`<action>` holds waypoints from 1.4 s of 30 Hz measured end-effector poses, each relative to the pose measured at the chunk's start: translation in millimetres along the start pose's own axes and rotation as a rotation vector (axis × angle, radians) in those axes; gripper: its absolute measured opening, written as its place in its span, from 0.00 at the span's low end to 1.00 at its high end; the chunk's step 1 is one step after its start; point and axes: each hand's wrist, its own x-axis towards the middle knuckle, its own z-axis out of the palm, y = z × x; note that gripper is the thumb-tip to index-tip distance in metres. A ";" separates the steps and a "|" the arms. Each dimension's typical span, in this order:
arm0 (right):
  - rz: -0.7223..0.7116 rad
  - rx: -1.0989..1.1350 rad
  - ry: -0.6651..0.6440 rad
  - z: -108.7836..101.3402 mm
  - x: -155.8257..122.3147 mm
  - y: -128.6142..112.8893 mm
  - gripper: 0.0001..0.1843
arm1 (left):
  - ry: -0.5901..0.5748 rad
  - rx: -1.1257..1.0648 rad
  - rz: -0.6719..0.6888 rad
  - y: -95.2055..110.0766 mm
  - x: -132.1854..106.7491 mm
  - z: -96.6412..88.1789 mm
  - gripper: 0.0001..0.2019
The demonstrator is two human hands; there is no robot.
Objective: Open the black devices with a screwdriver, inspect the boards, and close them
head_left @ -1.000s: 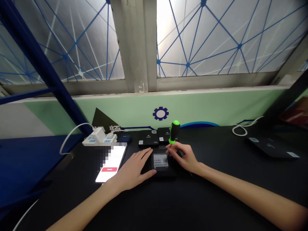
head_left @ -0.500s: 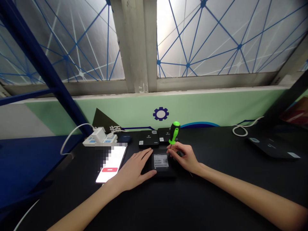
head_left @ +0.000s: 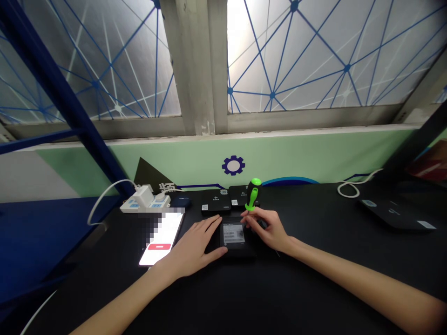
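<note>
on our black workbench (head_left: 314,279), a black square device (head_left: 234,237) sits under our left hand (head_left: 195,244), which lies flat and relaxed against its left edge. our right hand (head_left: 268,228), the nearer one, pinches a green-and-black screwdriver (head_left: 253,194) at the device's far right corner, its long axis nearly upright, handle up, tip pointing down behind the fingers.

Single head-worn view, facing forward and down. Close above the left hand (head_left: 195,244), right hand (head_left: 268,228) and surface (head_left: 223,298); window (head_left: 296,56) across the top.
</note>
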 end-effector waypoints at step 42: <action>0.004 -0.020 0.013 0.6 1.3 -1.1 0.09 | 0.025 0.010 0.013 1.2 -0.6 -0.4 0.36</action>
